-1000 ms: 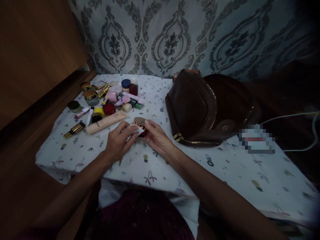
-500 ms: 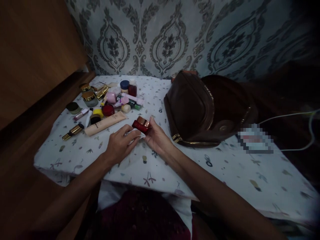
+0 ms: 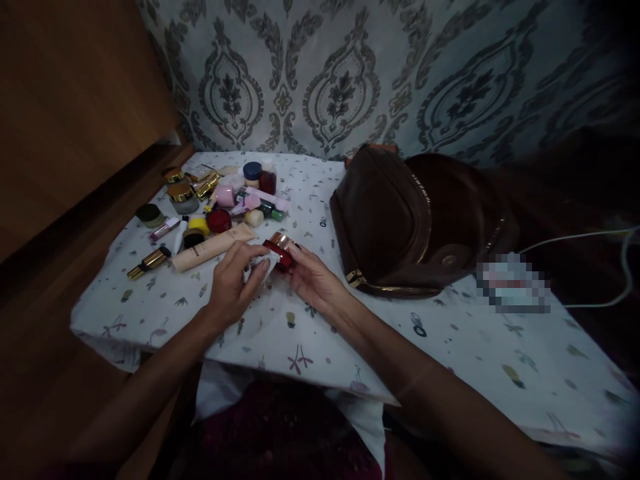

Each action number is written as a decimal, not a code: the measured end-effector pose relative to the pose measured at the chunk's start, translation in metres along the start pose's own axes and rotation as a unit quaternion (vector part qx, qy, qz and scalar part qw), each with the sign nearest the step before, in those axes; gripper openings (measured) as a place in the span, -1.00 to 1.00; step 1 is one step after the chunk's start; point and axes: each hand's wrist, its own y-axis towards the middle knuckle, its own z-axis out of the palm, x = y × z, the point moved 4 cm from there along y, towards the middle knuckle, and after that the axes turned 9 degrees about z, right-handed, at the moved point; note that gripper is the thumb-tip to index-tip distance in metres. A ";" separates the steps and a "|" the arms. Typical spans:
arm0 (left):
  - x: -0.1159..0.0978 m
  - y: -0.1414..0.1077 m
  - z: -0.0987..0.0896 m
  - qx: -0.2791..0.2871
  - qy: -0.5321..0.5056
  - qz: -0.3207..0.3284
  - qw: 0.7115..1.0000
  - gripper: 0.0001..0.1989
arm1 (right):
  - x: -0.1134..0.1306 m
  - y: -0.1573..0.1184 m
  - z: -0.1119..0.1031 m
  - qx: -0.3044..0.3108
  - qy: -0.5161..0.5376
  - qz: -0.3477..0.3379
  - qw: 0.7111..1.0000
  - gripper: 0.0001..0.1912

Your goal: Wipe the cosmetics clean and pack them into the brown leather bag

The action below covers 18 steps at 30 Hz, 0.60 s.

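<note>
My right hand (image 3: 315, 277) is closed around a small dark-red cosmetic jar (image 3: 285, 257) with a shiny copper-coloured lid. The jar is tilted and held above the table. A white wipe (image 3: 271, 260) is pinched in my left hand (image 3: 234, 280), pressed against the near left side of the jar. Just beyond my left hand lies a long beige tube (image 3: 213, 248). Beside it are a dark round pot (image 3: 193, 239) and a red round jar (image 3: 219, 221).
More cosmetics lie at the back left, among them a gold-lidded jar (image 3: 181, 198) and a black-and-gold tube (image 3: 149, 263). A brown leather bag (image 3: 385, 220) stands to the right. Past it is a blurred-out object (image 3: 513, 283) near a white cable (image 3: 600, 305). The table has a patterned cloth (image 3: 350, 347).
My left hand has shifted slightly left, and more of the white wipe shows against the jar. The jar has been turned a little in my right hand.
</note>
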 end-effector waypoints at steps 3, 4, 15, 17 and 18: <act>0.002 0.000 -0.001 -0.010 -0.010 -0.008 1.000 -0.89 | -0.001 0.000 0.000 -0.003 -0.006 0.008 1.000 -0.62; 0.003 0.000 -0.001 -0.010 -0.010 -0.012 1.000 -0.89 | -0.001 -0.001 0.001 0.004 -0.009 0.011 1.000 -0.60; 0.015 -0.003 -0.001 -0.007 -0.011 -0.088 0.996 -0.89 | -0.005 0.000 0.002 0.071 -0.027 0.029 0.997 -0.64; 0.017 -0.004 0.001 0.011 -0.007 -0.105 0.994 -0.90 | -0.003 0.000 0.000 0.063 -0.006 0.019 0.998 -0.67; 0.017 -0.005 0.003 0.022 -0.005 -0.109 0.994 -0.91 | -0.002 0.000 0.000 0.056 0.007 0.014 0.998 -0.68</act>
